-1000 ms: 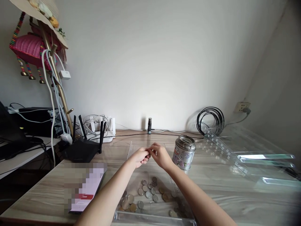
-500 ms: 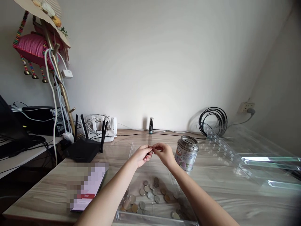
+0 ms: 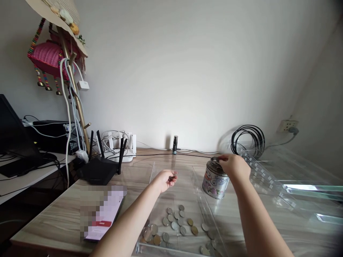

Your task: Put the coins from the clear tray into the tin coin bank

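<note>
My left hand [image 3: 164,181] is curled above the clear plastic tray, its fingers closed round several coins [image 3: 173,176] that show only in part. My right hand [image 3: 235,168] is at the lid of a round metal tin [image 3: 215,184] with a floral print, standing upright just right of the tray. Its thumb and fingers pinch what looks like a coin [image 3: 214,159] at the top of the lid; the slot there is mostly hidden. Loose silver and brass-coloured coins [image 3: 174,225] lie spread in the clear tray [image 3: 184,182], nearest my forearms.
Left of the tray lies a phone [image 3: 107,217], partly blurred out. Behind it are a black router [image 3: 99,171] and a white router [image 3: 128,155]. A small dark bottle [image 3: 175,144] stands by the wall. On the right are coiled black cable [image 3: 248,139] and clear acrylic pieces [image 3: 302,187].
My hands were together over the tray, fingers touching. My right hand has since parted from the left and moved right to the tin's lid. My left hand has stayed over the tray.
</note>
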Action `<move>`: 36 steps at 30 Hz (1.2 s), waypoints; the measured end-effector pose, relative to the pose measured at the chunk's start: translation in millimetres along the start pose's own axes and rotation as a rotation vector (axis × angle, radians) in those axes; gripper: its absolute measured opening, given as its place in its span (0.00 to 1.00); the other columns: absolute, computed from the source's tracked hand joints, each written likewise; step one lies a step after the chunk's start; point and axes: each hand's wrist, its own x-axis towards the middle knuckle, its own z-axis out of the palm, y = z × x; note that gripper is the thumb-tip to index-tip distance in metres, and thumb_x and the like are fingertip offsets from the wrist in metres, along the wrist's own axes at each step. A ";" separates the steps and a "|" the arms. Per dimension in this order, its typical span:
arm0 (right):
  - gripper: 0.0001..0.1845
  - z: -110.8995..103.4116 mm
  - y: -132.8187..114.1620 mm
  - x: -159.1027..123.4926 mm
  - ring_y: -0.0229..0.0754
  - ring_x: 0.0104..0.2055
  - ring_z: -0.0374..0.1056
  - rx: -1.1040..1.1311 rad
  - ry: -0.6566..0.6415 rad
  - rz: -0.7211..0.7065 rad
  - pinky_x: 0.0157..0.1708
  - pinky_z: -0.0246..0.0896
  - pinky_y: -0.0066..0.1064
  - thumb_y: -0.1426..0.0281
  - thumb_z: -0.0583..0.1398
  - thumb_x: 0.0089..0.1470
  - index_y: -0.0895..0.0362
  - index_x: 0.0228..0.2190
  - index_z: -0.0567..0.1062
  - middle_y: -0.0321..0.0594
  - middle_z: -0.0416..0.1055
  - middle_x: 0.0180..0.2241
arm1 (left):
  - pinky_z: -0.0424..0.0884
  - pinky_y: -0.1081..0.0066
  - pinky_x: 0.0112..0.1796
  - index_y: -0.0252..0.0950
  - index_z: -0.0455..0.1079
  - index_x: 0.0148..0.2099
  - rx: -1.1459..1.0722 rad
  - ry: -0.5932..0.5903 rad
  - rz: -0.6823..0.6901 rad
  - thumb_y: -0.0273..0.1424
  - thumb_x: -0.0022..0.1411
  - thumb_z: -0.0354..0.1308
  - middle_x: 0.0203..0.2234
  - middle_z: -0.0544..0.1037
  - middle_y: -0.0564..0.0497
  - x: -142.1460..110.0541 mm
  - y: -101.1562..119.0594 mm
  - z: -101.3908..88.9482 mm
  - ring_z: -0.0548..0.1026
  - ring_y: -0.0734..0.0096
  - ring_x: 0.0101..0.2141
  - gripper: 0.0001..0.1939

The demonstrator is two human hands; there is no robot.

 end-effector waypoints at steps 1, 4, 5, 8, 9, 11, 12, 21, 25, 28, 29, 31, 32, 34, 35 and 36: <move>0.12 0.8 9.0 5.4 0.46 0.28 0.63 -0.007 -0.048 0.013 0.23 0.52 0.32 0.67 0.55 0.36 0.52 0.26 0.75 0.43 0.69 0.26 | 0.50 0.82 0.15 0.27 0.62 0.34 0.021 0.007 0.011 0.16 0.48 0.43 0.19 0.67 0.49 0.4 -0.1 0.0 0.62 0.84 0.16 0.11; 0.11 5.1 22.4 11.3 0.44 0.26 0.62 0.025 -0.110 -0.044 0.24 0.52 0.33 0.69 0.55 0.35 0.53 0.24 0.75 0.43 0.69 0.23 | 0.50 0.82 0.15 0.28 0.61 0.36 0.075 -0.007 0.030 0.17 0.49 0.44 0.21 0.70 0.46 -0.4 -0.5 0.7 0.64 0.83 0.16 0.11; 0.11 5.5 22.1 10.2 0.45 0.27 0.62 0.020 -0.106 -0.076 0.25 0.53 0.33 0.69 0.55 0.35 0.53 0.24 0.75 0.42 0.69 0.22 | 0.50 0.82 0.15 0.28 0.60 0.36 0.085 -0.016 0.031 0.17 0.49 0.45 0.22 0.71 0.46 -0.9 -0.5 0.9 0.64 0.83 0.16 0.11; 0.12 2.3 7.1 -1.0 0.48 0.34 0.61 0.006 0.091 -0.186 0.32 0.52 0.38 0.67 0.55 0.37 0.54 0.26 0.75 0.42 0.70 0.26 | 0.50 0.82 0.15 0.29 0.59 0.38 0.100 -0.038 0.044 0.18 0.50 0.45 0.23 0.72 0.45 -2.0 -0.7 0.8 0.64 0.84 0.16 0.11; 0.13 1.1 -2.1 -7.7 0.48 0.36 0.60 0.035 0.190 -0.238 0.34 0.51 0.38 0.67 0.54 0.39 0.54 0.29 0.74 0.42 0.70 0.28 | 0.51 0.82 0.15 0.29 0.58 0.39 0.105 -0.042 0.049 0.18 0.50 0.46 0.23 0.72 0.45 -2.1 -0.8 0.6 0.64 0.84 0.15 0.12; 0.14 2.1 -24.9 -25.1 0.43 0.36 0.60 0.149 0.272 -0.358 0.36 0.51 0.34 0.67 0.51 0.44 0.56 0.32 0.72 0.41 0.69 0.32 | 0.51 0.82 0.15 0.30 0.58 0.40 0.118 -0.048 0.054 0.19 0.50 0.47 0.24 0.73 0.45 -2.0 -0.9 0.3 0.64 0.84 0.15 0.13; 0.14 5.4 -37.3 -35.4 0.40 0.34 0.61 0.210 0.212 -0.419 0.35 0.52 0.31 0.67 0.50 0.46 0.56 0.33 0.72 0.40 0.69 0.32 | 0.50 0.83 0.15 0.30 0.58 0.41 0.125 -0.053 0.055 0.19 0.50 0.47 0.24 0.73 0.45 -1.8 -1.1 0.1 0.64 0.84 0.15 0.13; 0.09 60.8 -86.8 -89.7 0.36 0.30 0.61 0.179 -0.355 -0.578 0.25 0.49 0.24 0.68 0.51 0.46 0.53 0.27 0.71 0.37 0.68 0.27 | 0.61 0.85 0.16 0.29 0.65 0.36 -0.021 -0.084 0.031 0.19 0.50 0.49 0.19 0.70 0.51 -1.3 -0.9 -2.2 0.67 0.84 0.17 0.09; 0.09 40.4 -73.4 -70.3 0.38 0.33 0.59 0.190 -0.105 -0.539 0.28 0.50 0.26 0.66 0.51 0.46 0.54 0.25 0.70 0.38 0.67 0.28 | 0.67 0.84 0.22 0.26 0.64 0.36 -0.236 -0.066 -0.022 0.22 0.50 0.51 0.25 0.72 0.45 1.4 1.6 -10.0 0.71 0.80 0.22 0.08; 0.11 17.7 -48.6 -44.5 0.42 0.38 0.56 0.198 0.222 -0.431 0.36 0.50 0.31 0.64 0.52 0.45 0.55 0.24 0.72 0.40 0.67 0.32 | 0.70 0.77 0.30 0.24 0.61 0.36 -0.369 0.069 -0.012 0.18 0.49 0.46 0.28 0.71 0.41 7.4 1.0 -17.4 0.73 0.70 0.30 0.09; 0.11 12.3 -37.7 -35.6 0.43 0.38 0.55 0.180 0.296 -0.368 0.38 0.49 0.34 0.64 0.53 0.44 0.56 0.23 0.72 0.40 0.67 0.33 | 0.70 0.74 0.32 0.24 0.61 0.36 -0.386 0.102 -0.006 0.17 0.49 0.45 0.27 0.71 0.41 9.1 0.4 -18.7 0.73 0.67 0.32 0.10; 0.11 6.5 -15.0 -19.5 0.47 0.40 0.54 0.124 0.340 -0.209 0.38 0.48 0.38 0.62 0.55 0.40 0.55 0.21 0.73 0.41 0.66 0.35 | 0.70 0.71 0.33 0.24 0.60 0.36 -0.372 0.121 0.002 0.15 0.48 0.43 0.27 0.71 0.41 10.3 -0.6 -18.4 0.72 0.65 0.33 0.12; 0.11 5.9 -4.4 -12.9 0.50 0.41 0.53 0.097 0.306 -0.136 0.37 0.48 0.40 0.61 0.55 0.38 0.54 0.20 0.73 0.40 0.66 0.35 | 0.70 0.71 0.34 0.24 0.60 0.36 -0.345 0.114 0.007 0.15 0.48 0.42 0.27 0.71 0.41 9.6 -0.7 -17.0 0.72 0.65 0.33 0.12; 0.12 7.6 12.6 -2.9 0.52 0.40 0.54 0.065 0.172 -0.022 0.34 0.49 0.42 0.58 0.56 0.35 0.53 0.20 0.74 0.41 0.67 0.34 | 0.70 0.74 0.33 0.24 0.60 0.36 -0.266 0.093 0.020 0.15 0.49 0.42 0.27 0.71 0.40 6.4 -0.2 -12.6 0.73 0.66 0.33 0.11; 0.14 9.1 18.5 0.3 0.53 0.39 0.55 0.058 0.101 0.011 0.32 0.49 0.42 0.57 0.55 0.35 0.52 0.20 0.74 0.41 0.67 0.34 | 0.70 0.75 0.32 0.24 0.60 0.36 -0.217 0.085 0.027 0.16 0.50 0.43 0.27 0.71 0.39 4.4 0.3 -10.4 0.73 0.66 0.33 0.10; 0.15 10.3 22.7 2.6 0.53 0.38 0.56 0.055 0.042 0.035 0.31 0.49 0.42 0.56 0.55 0.34 0.52 0.21 0.74 0.42 0.68 0.33 | 0.69 0.77 0.30 0.24 0.61 0.36 -0.166 0.077 0.036 0.17 0.51 0.43 0.27 0.72 0.39 2.5 0.7 -8.4 0.73 0.67 0.32 0.09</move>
